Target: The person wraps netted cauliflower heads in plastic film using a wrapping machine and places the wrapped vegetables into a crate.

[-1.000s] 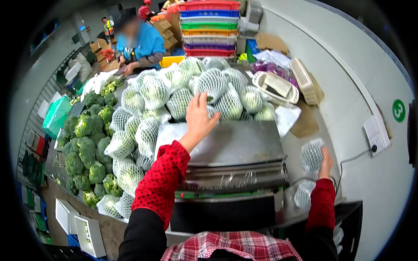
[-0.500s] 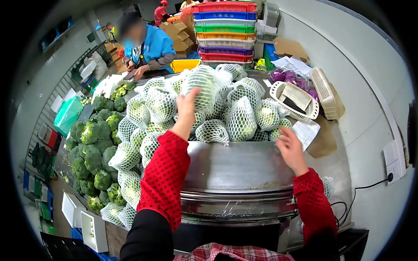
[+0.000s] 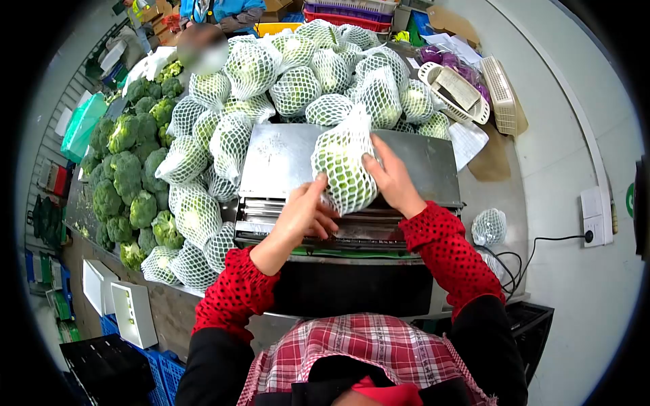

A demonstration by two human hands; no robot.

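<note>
Netted vegetable [image 3: 345, 169] over metal machine [image 3: 277, 152], lengthwise twelve-to-six. Left hand [image 3: 298, 218] half open, vegetable towards half past one; right hand [image 3: 396, 179] curled at its three-o'clock side, grip unclear.

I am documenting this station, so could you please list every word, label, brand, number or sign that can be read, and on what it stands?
No text can be read.
Round green sign, right edge: cut off, unreadable.
Flat white paper sheet: any print is too small.
Stacked coloured plastic crates, top edge: any lettering is too blurred.
Green vegetable in white netting: no label visible.
</note>
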